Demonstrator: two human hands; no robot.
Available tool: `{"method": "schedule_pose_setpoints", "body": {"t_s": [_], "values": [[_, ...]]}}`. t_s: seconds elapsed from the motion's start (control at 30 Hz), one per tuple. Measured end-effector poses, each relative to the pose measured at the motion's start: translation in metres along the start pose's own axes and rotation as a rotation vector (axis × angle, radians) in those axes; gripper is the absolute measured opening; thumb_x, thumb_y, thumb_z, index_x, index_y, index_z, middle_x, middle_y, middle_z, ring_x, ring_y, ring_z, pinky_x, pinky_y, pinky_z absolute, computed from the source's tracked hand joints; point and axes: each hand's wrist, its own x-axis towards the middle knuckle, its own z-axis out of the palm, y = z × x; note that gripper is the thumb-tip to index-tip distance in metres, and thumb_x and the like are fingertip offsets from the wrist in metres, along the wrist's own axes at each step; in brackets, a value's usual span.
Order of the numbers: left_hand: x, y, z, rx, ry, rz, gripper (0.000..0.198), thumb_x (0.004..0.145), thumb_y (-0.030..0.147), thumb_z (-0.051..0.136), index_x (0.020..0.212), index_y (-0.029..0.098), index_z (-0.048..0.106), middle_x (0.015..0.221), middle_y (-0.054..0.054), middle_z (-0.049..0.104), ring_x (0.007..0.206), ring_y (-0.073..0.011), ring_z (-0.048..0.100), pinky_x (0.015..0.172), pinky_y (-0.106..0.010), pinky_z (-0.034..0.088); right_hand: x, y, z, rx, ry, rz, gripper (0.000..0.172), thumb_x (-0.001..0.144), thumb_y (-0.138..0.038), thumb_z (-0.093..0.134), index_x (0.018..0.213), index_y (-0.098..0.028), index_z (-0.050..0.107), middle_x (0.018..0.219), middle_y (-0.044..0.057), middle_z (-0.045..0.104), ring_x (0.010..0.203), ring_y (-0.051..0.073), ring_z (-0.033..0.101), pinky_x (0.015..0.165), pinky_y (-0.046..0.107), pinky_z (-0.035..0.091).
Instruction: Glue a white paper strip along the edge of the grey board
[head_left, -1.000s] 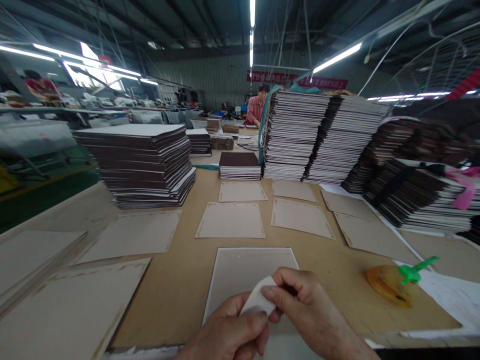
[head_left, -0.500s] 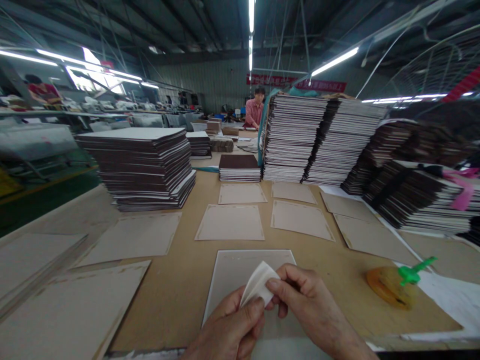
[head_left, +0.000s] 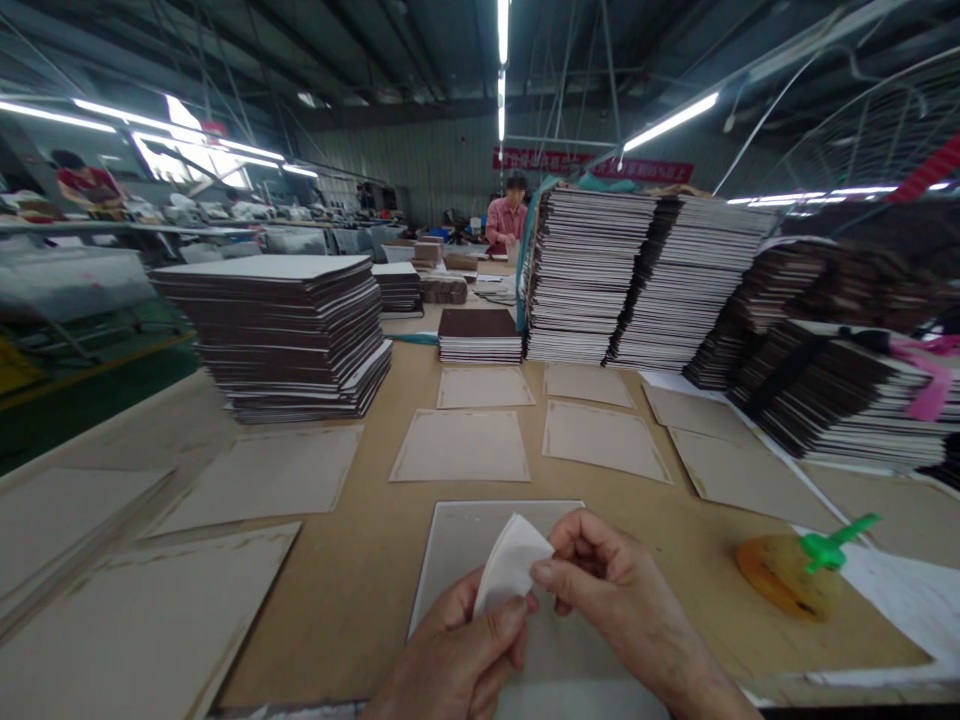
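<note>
L hand (head_left: pixel 457 650) & R hand (head_left: pixel 615 590) both pinched on the white slip (head_left: pixel 510 565), held just above the nearest grey board (head_left: pixel 457 545). Slip's not down on it yet, I'd say; other boards (head_left: pixel 461 445) lie bare beyond, tall stacks (head_left: pixel 285 330) at the back look far from used up

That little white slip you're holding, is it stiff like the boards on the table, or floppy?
Probably floppy: the white slip curves above the left hand pinching it. Likely very light, since that pinch alone seems to carry it. It may crease easily where the right hand touches its edge.
</note>
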Motion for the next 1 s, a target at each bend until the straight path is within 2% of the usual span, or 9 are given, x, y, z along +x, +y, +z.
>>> {"method": "schedule_pose_setpoints", "body": {"t_s": [0.1, 0.2, 0.37, 0.5, 0.77, 0.93, 1.0], "values": [[0.0, -0.001, 0.001, 0.023, 0.017, 0.013, 0.051, 0.071, 0.06, 0.073, 0.093, 0.017, 0.056, 0.057, 0.008, 0.045, 0.036, -0.002, 0.02, 0.036, -0.02, 0.012, 0.002, 0.002, 0.0, -0.059, 0.045, 0.003, 0.035, 0.072, -0.046, 0.07, 0.064, -0.018, 0.052, 0.056, -0.004, 0.051, 0.051, 0.009, 0.047, 0.051, 0.02, 0.037], [0.001, -0.003, 0.001, 0.04, 0.027, 0.032, 0.054, 0.071, 0.06, 0.074, 0.099, 0.017, 0.056, 0.06, 0.007, 0.047, 0.037, -0.0024, 0.021, 0.036, -0.02, 0.013, 0.0, 0.003, 0.0, -0.088, 0.053, -0.016, 0.035, 0.078, -0.048, 0.064, 0.064, -0.017, 0.055, 0.057, -0.002, 0.053, 0.052, 0.01, 0.049, 0.052, 0.021, 0.039], [0.004, -0.003, 0.0, 0.08, -0.036, 0.051, 0.054, 0.078, 0.058, 0.068, 0.11, 0.017, 0.054, 0.047, 0.012, 0.035, 0.035, -0.0048, 0.018, 0.036, -0.02, 0.014, -0.006, -0.001, -0.001, -0.148, 0.019, -0.075, 0.035, 0.085, -0.046, 0.056, 0.066, -0.017, 0.061, 0.059, 0.0, 0.059, 0.055, 0.012, 0.054, 0.056, 0.022, 0.041], [0.004, 0.001, 0.002, 0.084, -0.02, 0.073, 0.048, 0.077, 0.059, 0.068, 0.097, 0.017, 0.058, 0.043, 0.011, 0.035, 0.034, -0.0049, 0.018, 0.036, -0.02, 0.017, -0.006, -0.003, -0.001, -0.199, 0.02, -0.112, 0.035, 0.089, -0.044, 0.05, 0.068, -0.018, 0.063, 0.058, -0.001, 0.06, 0.054, 0.011, 0.054, 0.055, 0.021, 0.04], [0.005, 0.005, 0.001, 0.065, 0.034, 0.078, 0.046, 0.074, 0.063, 0.067, 0.076, 0.019, 0.055, 0.038, 0.012, 0.032, 0.032, -0.0039, 0.016, 0.033, -0.018, 0.017, -0.004, 0.008, -0.003, -0.251, 0.097, -0.161, 0.038, 0.093, -0.043, 0.048, 0.068, -0.019, 0.064, 0.06, -0.002, 0.058, 0.055, 0.011, 0.055, 0.056, 0.021, 0.042], [0.006, 0.006, -0.001, 0.065, 0.054, 0.069, 0.045, 0.077, 0.059, 0.064, 0.084, 0.015, 0.061, 0.037, 0.013, 0.03, 0.031, -0.004, 0.015, 0.032, -0.018, 0.015, -0.008, 0.01, -0.001, -0.285, 0.154, -0.337, 0.024, 0.094, -0.034, 0.052, 0.086, -0.022, 0.071, 0.072, -0.001, 0.061, 0.061, 0.012, 0.057, 0.056, 0.022, 0.044], [0.006, 0.007, -0.001, 0.06, 0.057, 0.065, 0.045, 0.076, 0.058, 0.064, 0.086, 0.014, 0.062, 0.038, 0.013, 0.03, 0.031, -0.0039, 0.015, 0.032, -0.018, 0.016, -0.01, 0.01, 0.001, -0.304, 0.217, -0.431, 0.019, 0.093, -0.029, 0.055, 0.086, -0.023, 0.071, 0.076, 0.0, 0.062, 0.064, 0.013, 0.057, 0.057, 0.023, 0.044]]}}
